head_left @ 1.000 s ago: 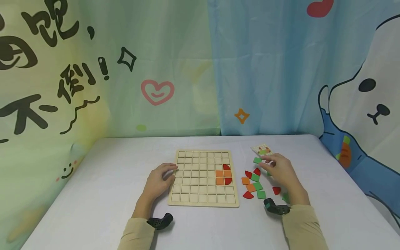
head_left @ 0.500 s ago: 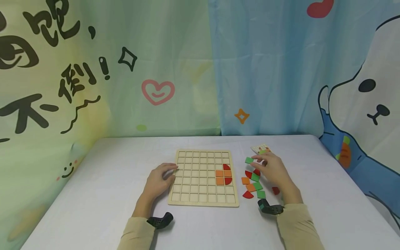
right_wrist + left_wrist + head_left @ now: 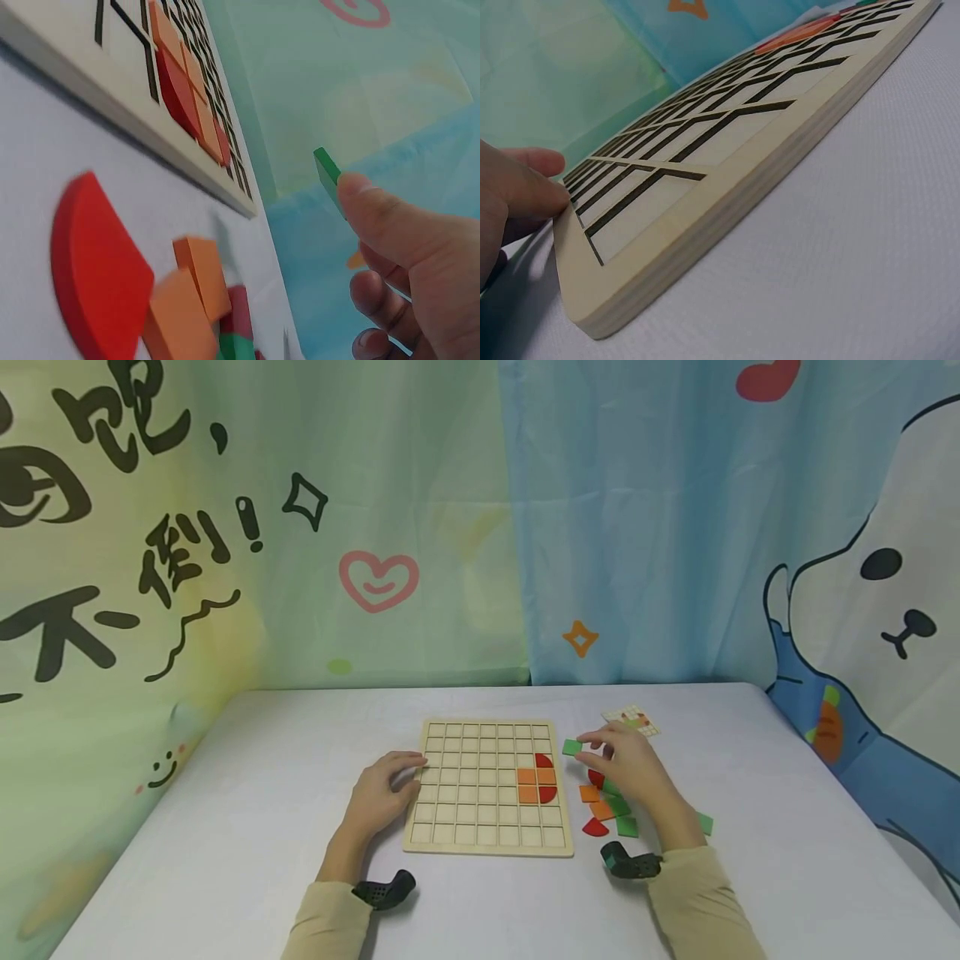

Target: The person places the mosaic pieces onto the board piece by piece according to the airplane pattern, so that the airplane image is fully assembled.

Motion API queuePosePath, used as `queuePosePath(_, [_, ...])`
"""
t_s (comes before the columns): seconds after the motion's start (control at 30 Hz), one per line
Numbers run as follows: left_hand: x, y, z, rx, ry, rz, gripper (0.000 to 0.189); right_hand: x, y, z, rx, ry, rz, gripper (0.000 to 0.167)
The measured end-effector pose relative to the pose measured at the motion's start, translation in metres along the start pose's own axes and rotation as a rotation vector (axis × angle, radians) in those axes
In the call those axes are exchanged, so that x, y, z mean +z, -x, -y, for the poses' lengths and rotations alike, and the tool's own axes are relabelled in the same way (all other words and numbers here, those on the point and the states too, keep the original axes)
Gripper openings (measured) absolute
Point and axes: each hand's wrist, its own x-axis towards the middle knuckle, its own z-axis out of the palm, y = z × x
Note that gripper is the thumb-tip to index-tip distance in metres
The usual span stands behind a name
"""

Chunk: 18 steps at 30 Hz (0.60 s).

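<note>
My right hand [image 3: 622, 764] pinches a green square tile [image 3: 572, 747] between thumb and fingers, just right of the wooden grid board [image 3: 468, 814]. In the right wrist view the green tile [image 3: 328, 177] is held up off the table, past the board's edge. My left hand [image 3: 384, 793] rests at the board's left edge, its fingertips touching the frame; the left wrist view shows the fingers [image 3: 536, 180] at the rim. On the right side of the board sit orange squares [image 3: 528, 785] and red quarter-round pieces [image 3: 547, 795].
Loose red, orange and green pieces [image 3: 602, 810] lie right of the board, partly under my right forearm. A red piece [image 3: 97, 262] is near the right wrist camera. A small pattern card [image 3: 630, 720] lies behind the right hand. A green piece [image 3: 705, 824] lies farther right.
My right hand has moved left from near the pattern card toward the board, carrying the green tile. The left hand has stayed at the board's edge.
</note>
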Motion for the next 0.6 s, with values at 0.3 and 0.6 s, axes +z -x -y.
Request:
queuePosePath(0.3, [0.001,0.001,0.001,-0.009,0.004,-0.004,0.032,0.01,0.0,0.019,-0.077,0.004,0.018,0.031])
queuePosePath(0.6, [0.005,-0.001,0.004,0.004,-0.019,-0.01,0.033,0.026,0.0,0.04,-0.113,-0.021,0.078,0.031])
